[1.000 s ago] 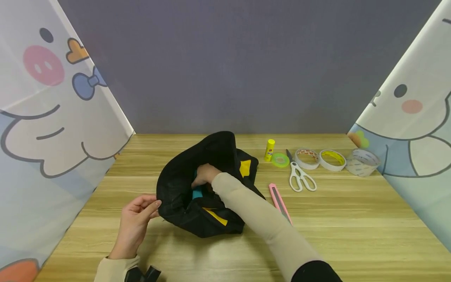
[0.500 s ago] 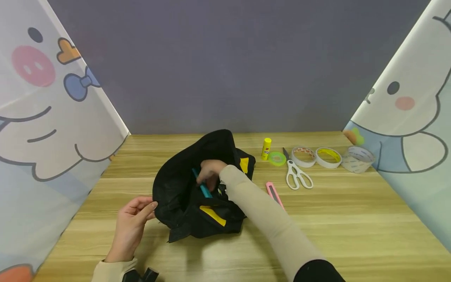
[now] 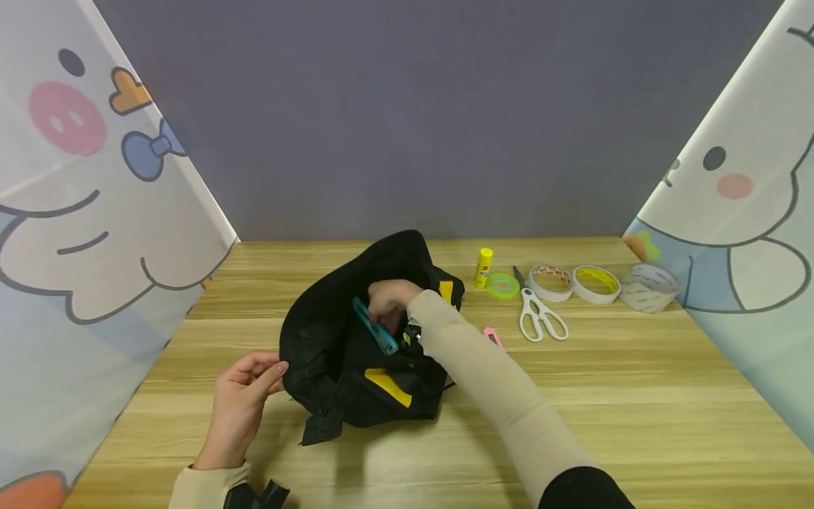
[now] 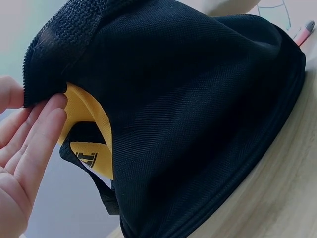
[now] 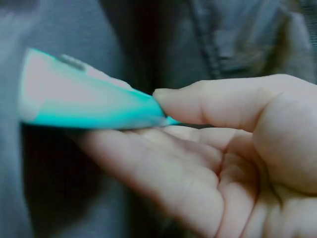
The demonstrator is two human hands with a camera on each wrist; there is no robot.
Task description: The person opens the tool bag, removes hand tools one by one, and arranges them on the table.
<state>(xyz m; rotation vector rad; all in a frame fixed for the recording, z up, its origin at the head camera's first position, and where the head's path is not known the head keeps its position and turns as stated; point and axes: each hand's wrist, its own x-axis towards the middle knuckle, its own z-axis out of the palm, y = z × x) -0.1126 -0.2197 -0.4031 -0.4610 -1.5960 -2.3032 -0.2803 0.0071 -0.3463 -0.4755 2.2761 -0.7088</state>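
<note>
A black fabric bag with yellow patches lies with its mouth spread wide. At its left edge my left hand pinches the rim between thumb and fingers; the left wrist view shows zip teeth along this rim and a yellow part with a black strap. My right hand reaches into the bag's mouth. Thumb and fingers there pinch a long teal tool. Close up, this teal tool is blurred, with a dark piece on top, and I cannot tell its kind.
Right of the bag, a pink utility knife is partly behind my right sleeve. Farther back stand a yellow glue stick, green tape, white-handled scissors, two white tape rolls and a clear tape roll.
My right hand has shifted slightly right and back inside the bag, and more of the teal tool shows. A flap at the bag's front has dropped down. My left hand keeps its hold on the rim.
</note>
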